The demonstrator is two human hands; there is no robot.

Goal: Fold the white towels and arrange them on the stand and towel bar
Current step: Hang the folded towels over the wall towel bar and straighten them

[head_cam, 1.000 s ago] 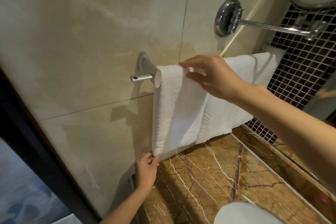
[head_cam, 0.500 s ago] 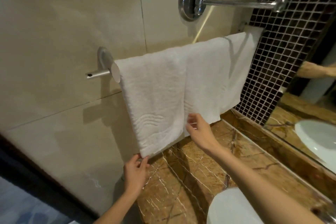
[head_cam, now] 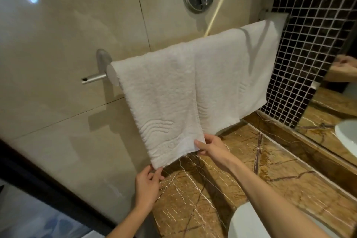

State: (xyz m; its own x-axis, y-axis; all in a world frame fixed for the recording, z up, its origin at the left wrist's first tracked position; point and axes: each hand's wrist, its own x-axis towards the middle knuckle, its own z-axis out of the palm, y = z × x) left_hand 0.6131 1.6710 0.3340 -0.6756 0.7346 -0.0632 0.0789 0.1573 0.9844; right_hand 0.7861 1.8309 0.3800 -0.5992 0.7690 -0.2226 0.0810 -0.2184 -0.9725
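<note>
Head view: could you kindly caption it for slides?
Left hand and right hand pinch lower corners of white terry towel on metal bar.

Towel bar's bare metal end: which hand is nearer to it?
Left. The left hand pinches the towel by its lower corner, below the bar end; the right hand pinches the other lower corner, farther along.

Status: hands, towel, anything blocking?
Left hand pinches lower left corner of front towel; right hand pinches lower right corner. Towel draped over towel bar, overlapping second towel. Nothing blocking.
</note>
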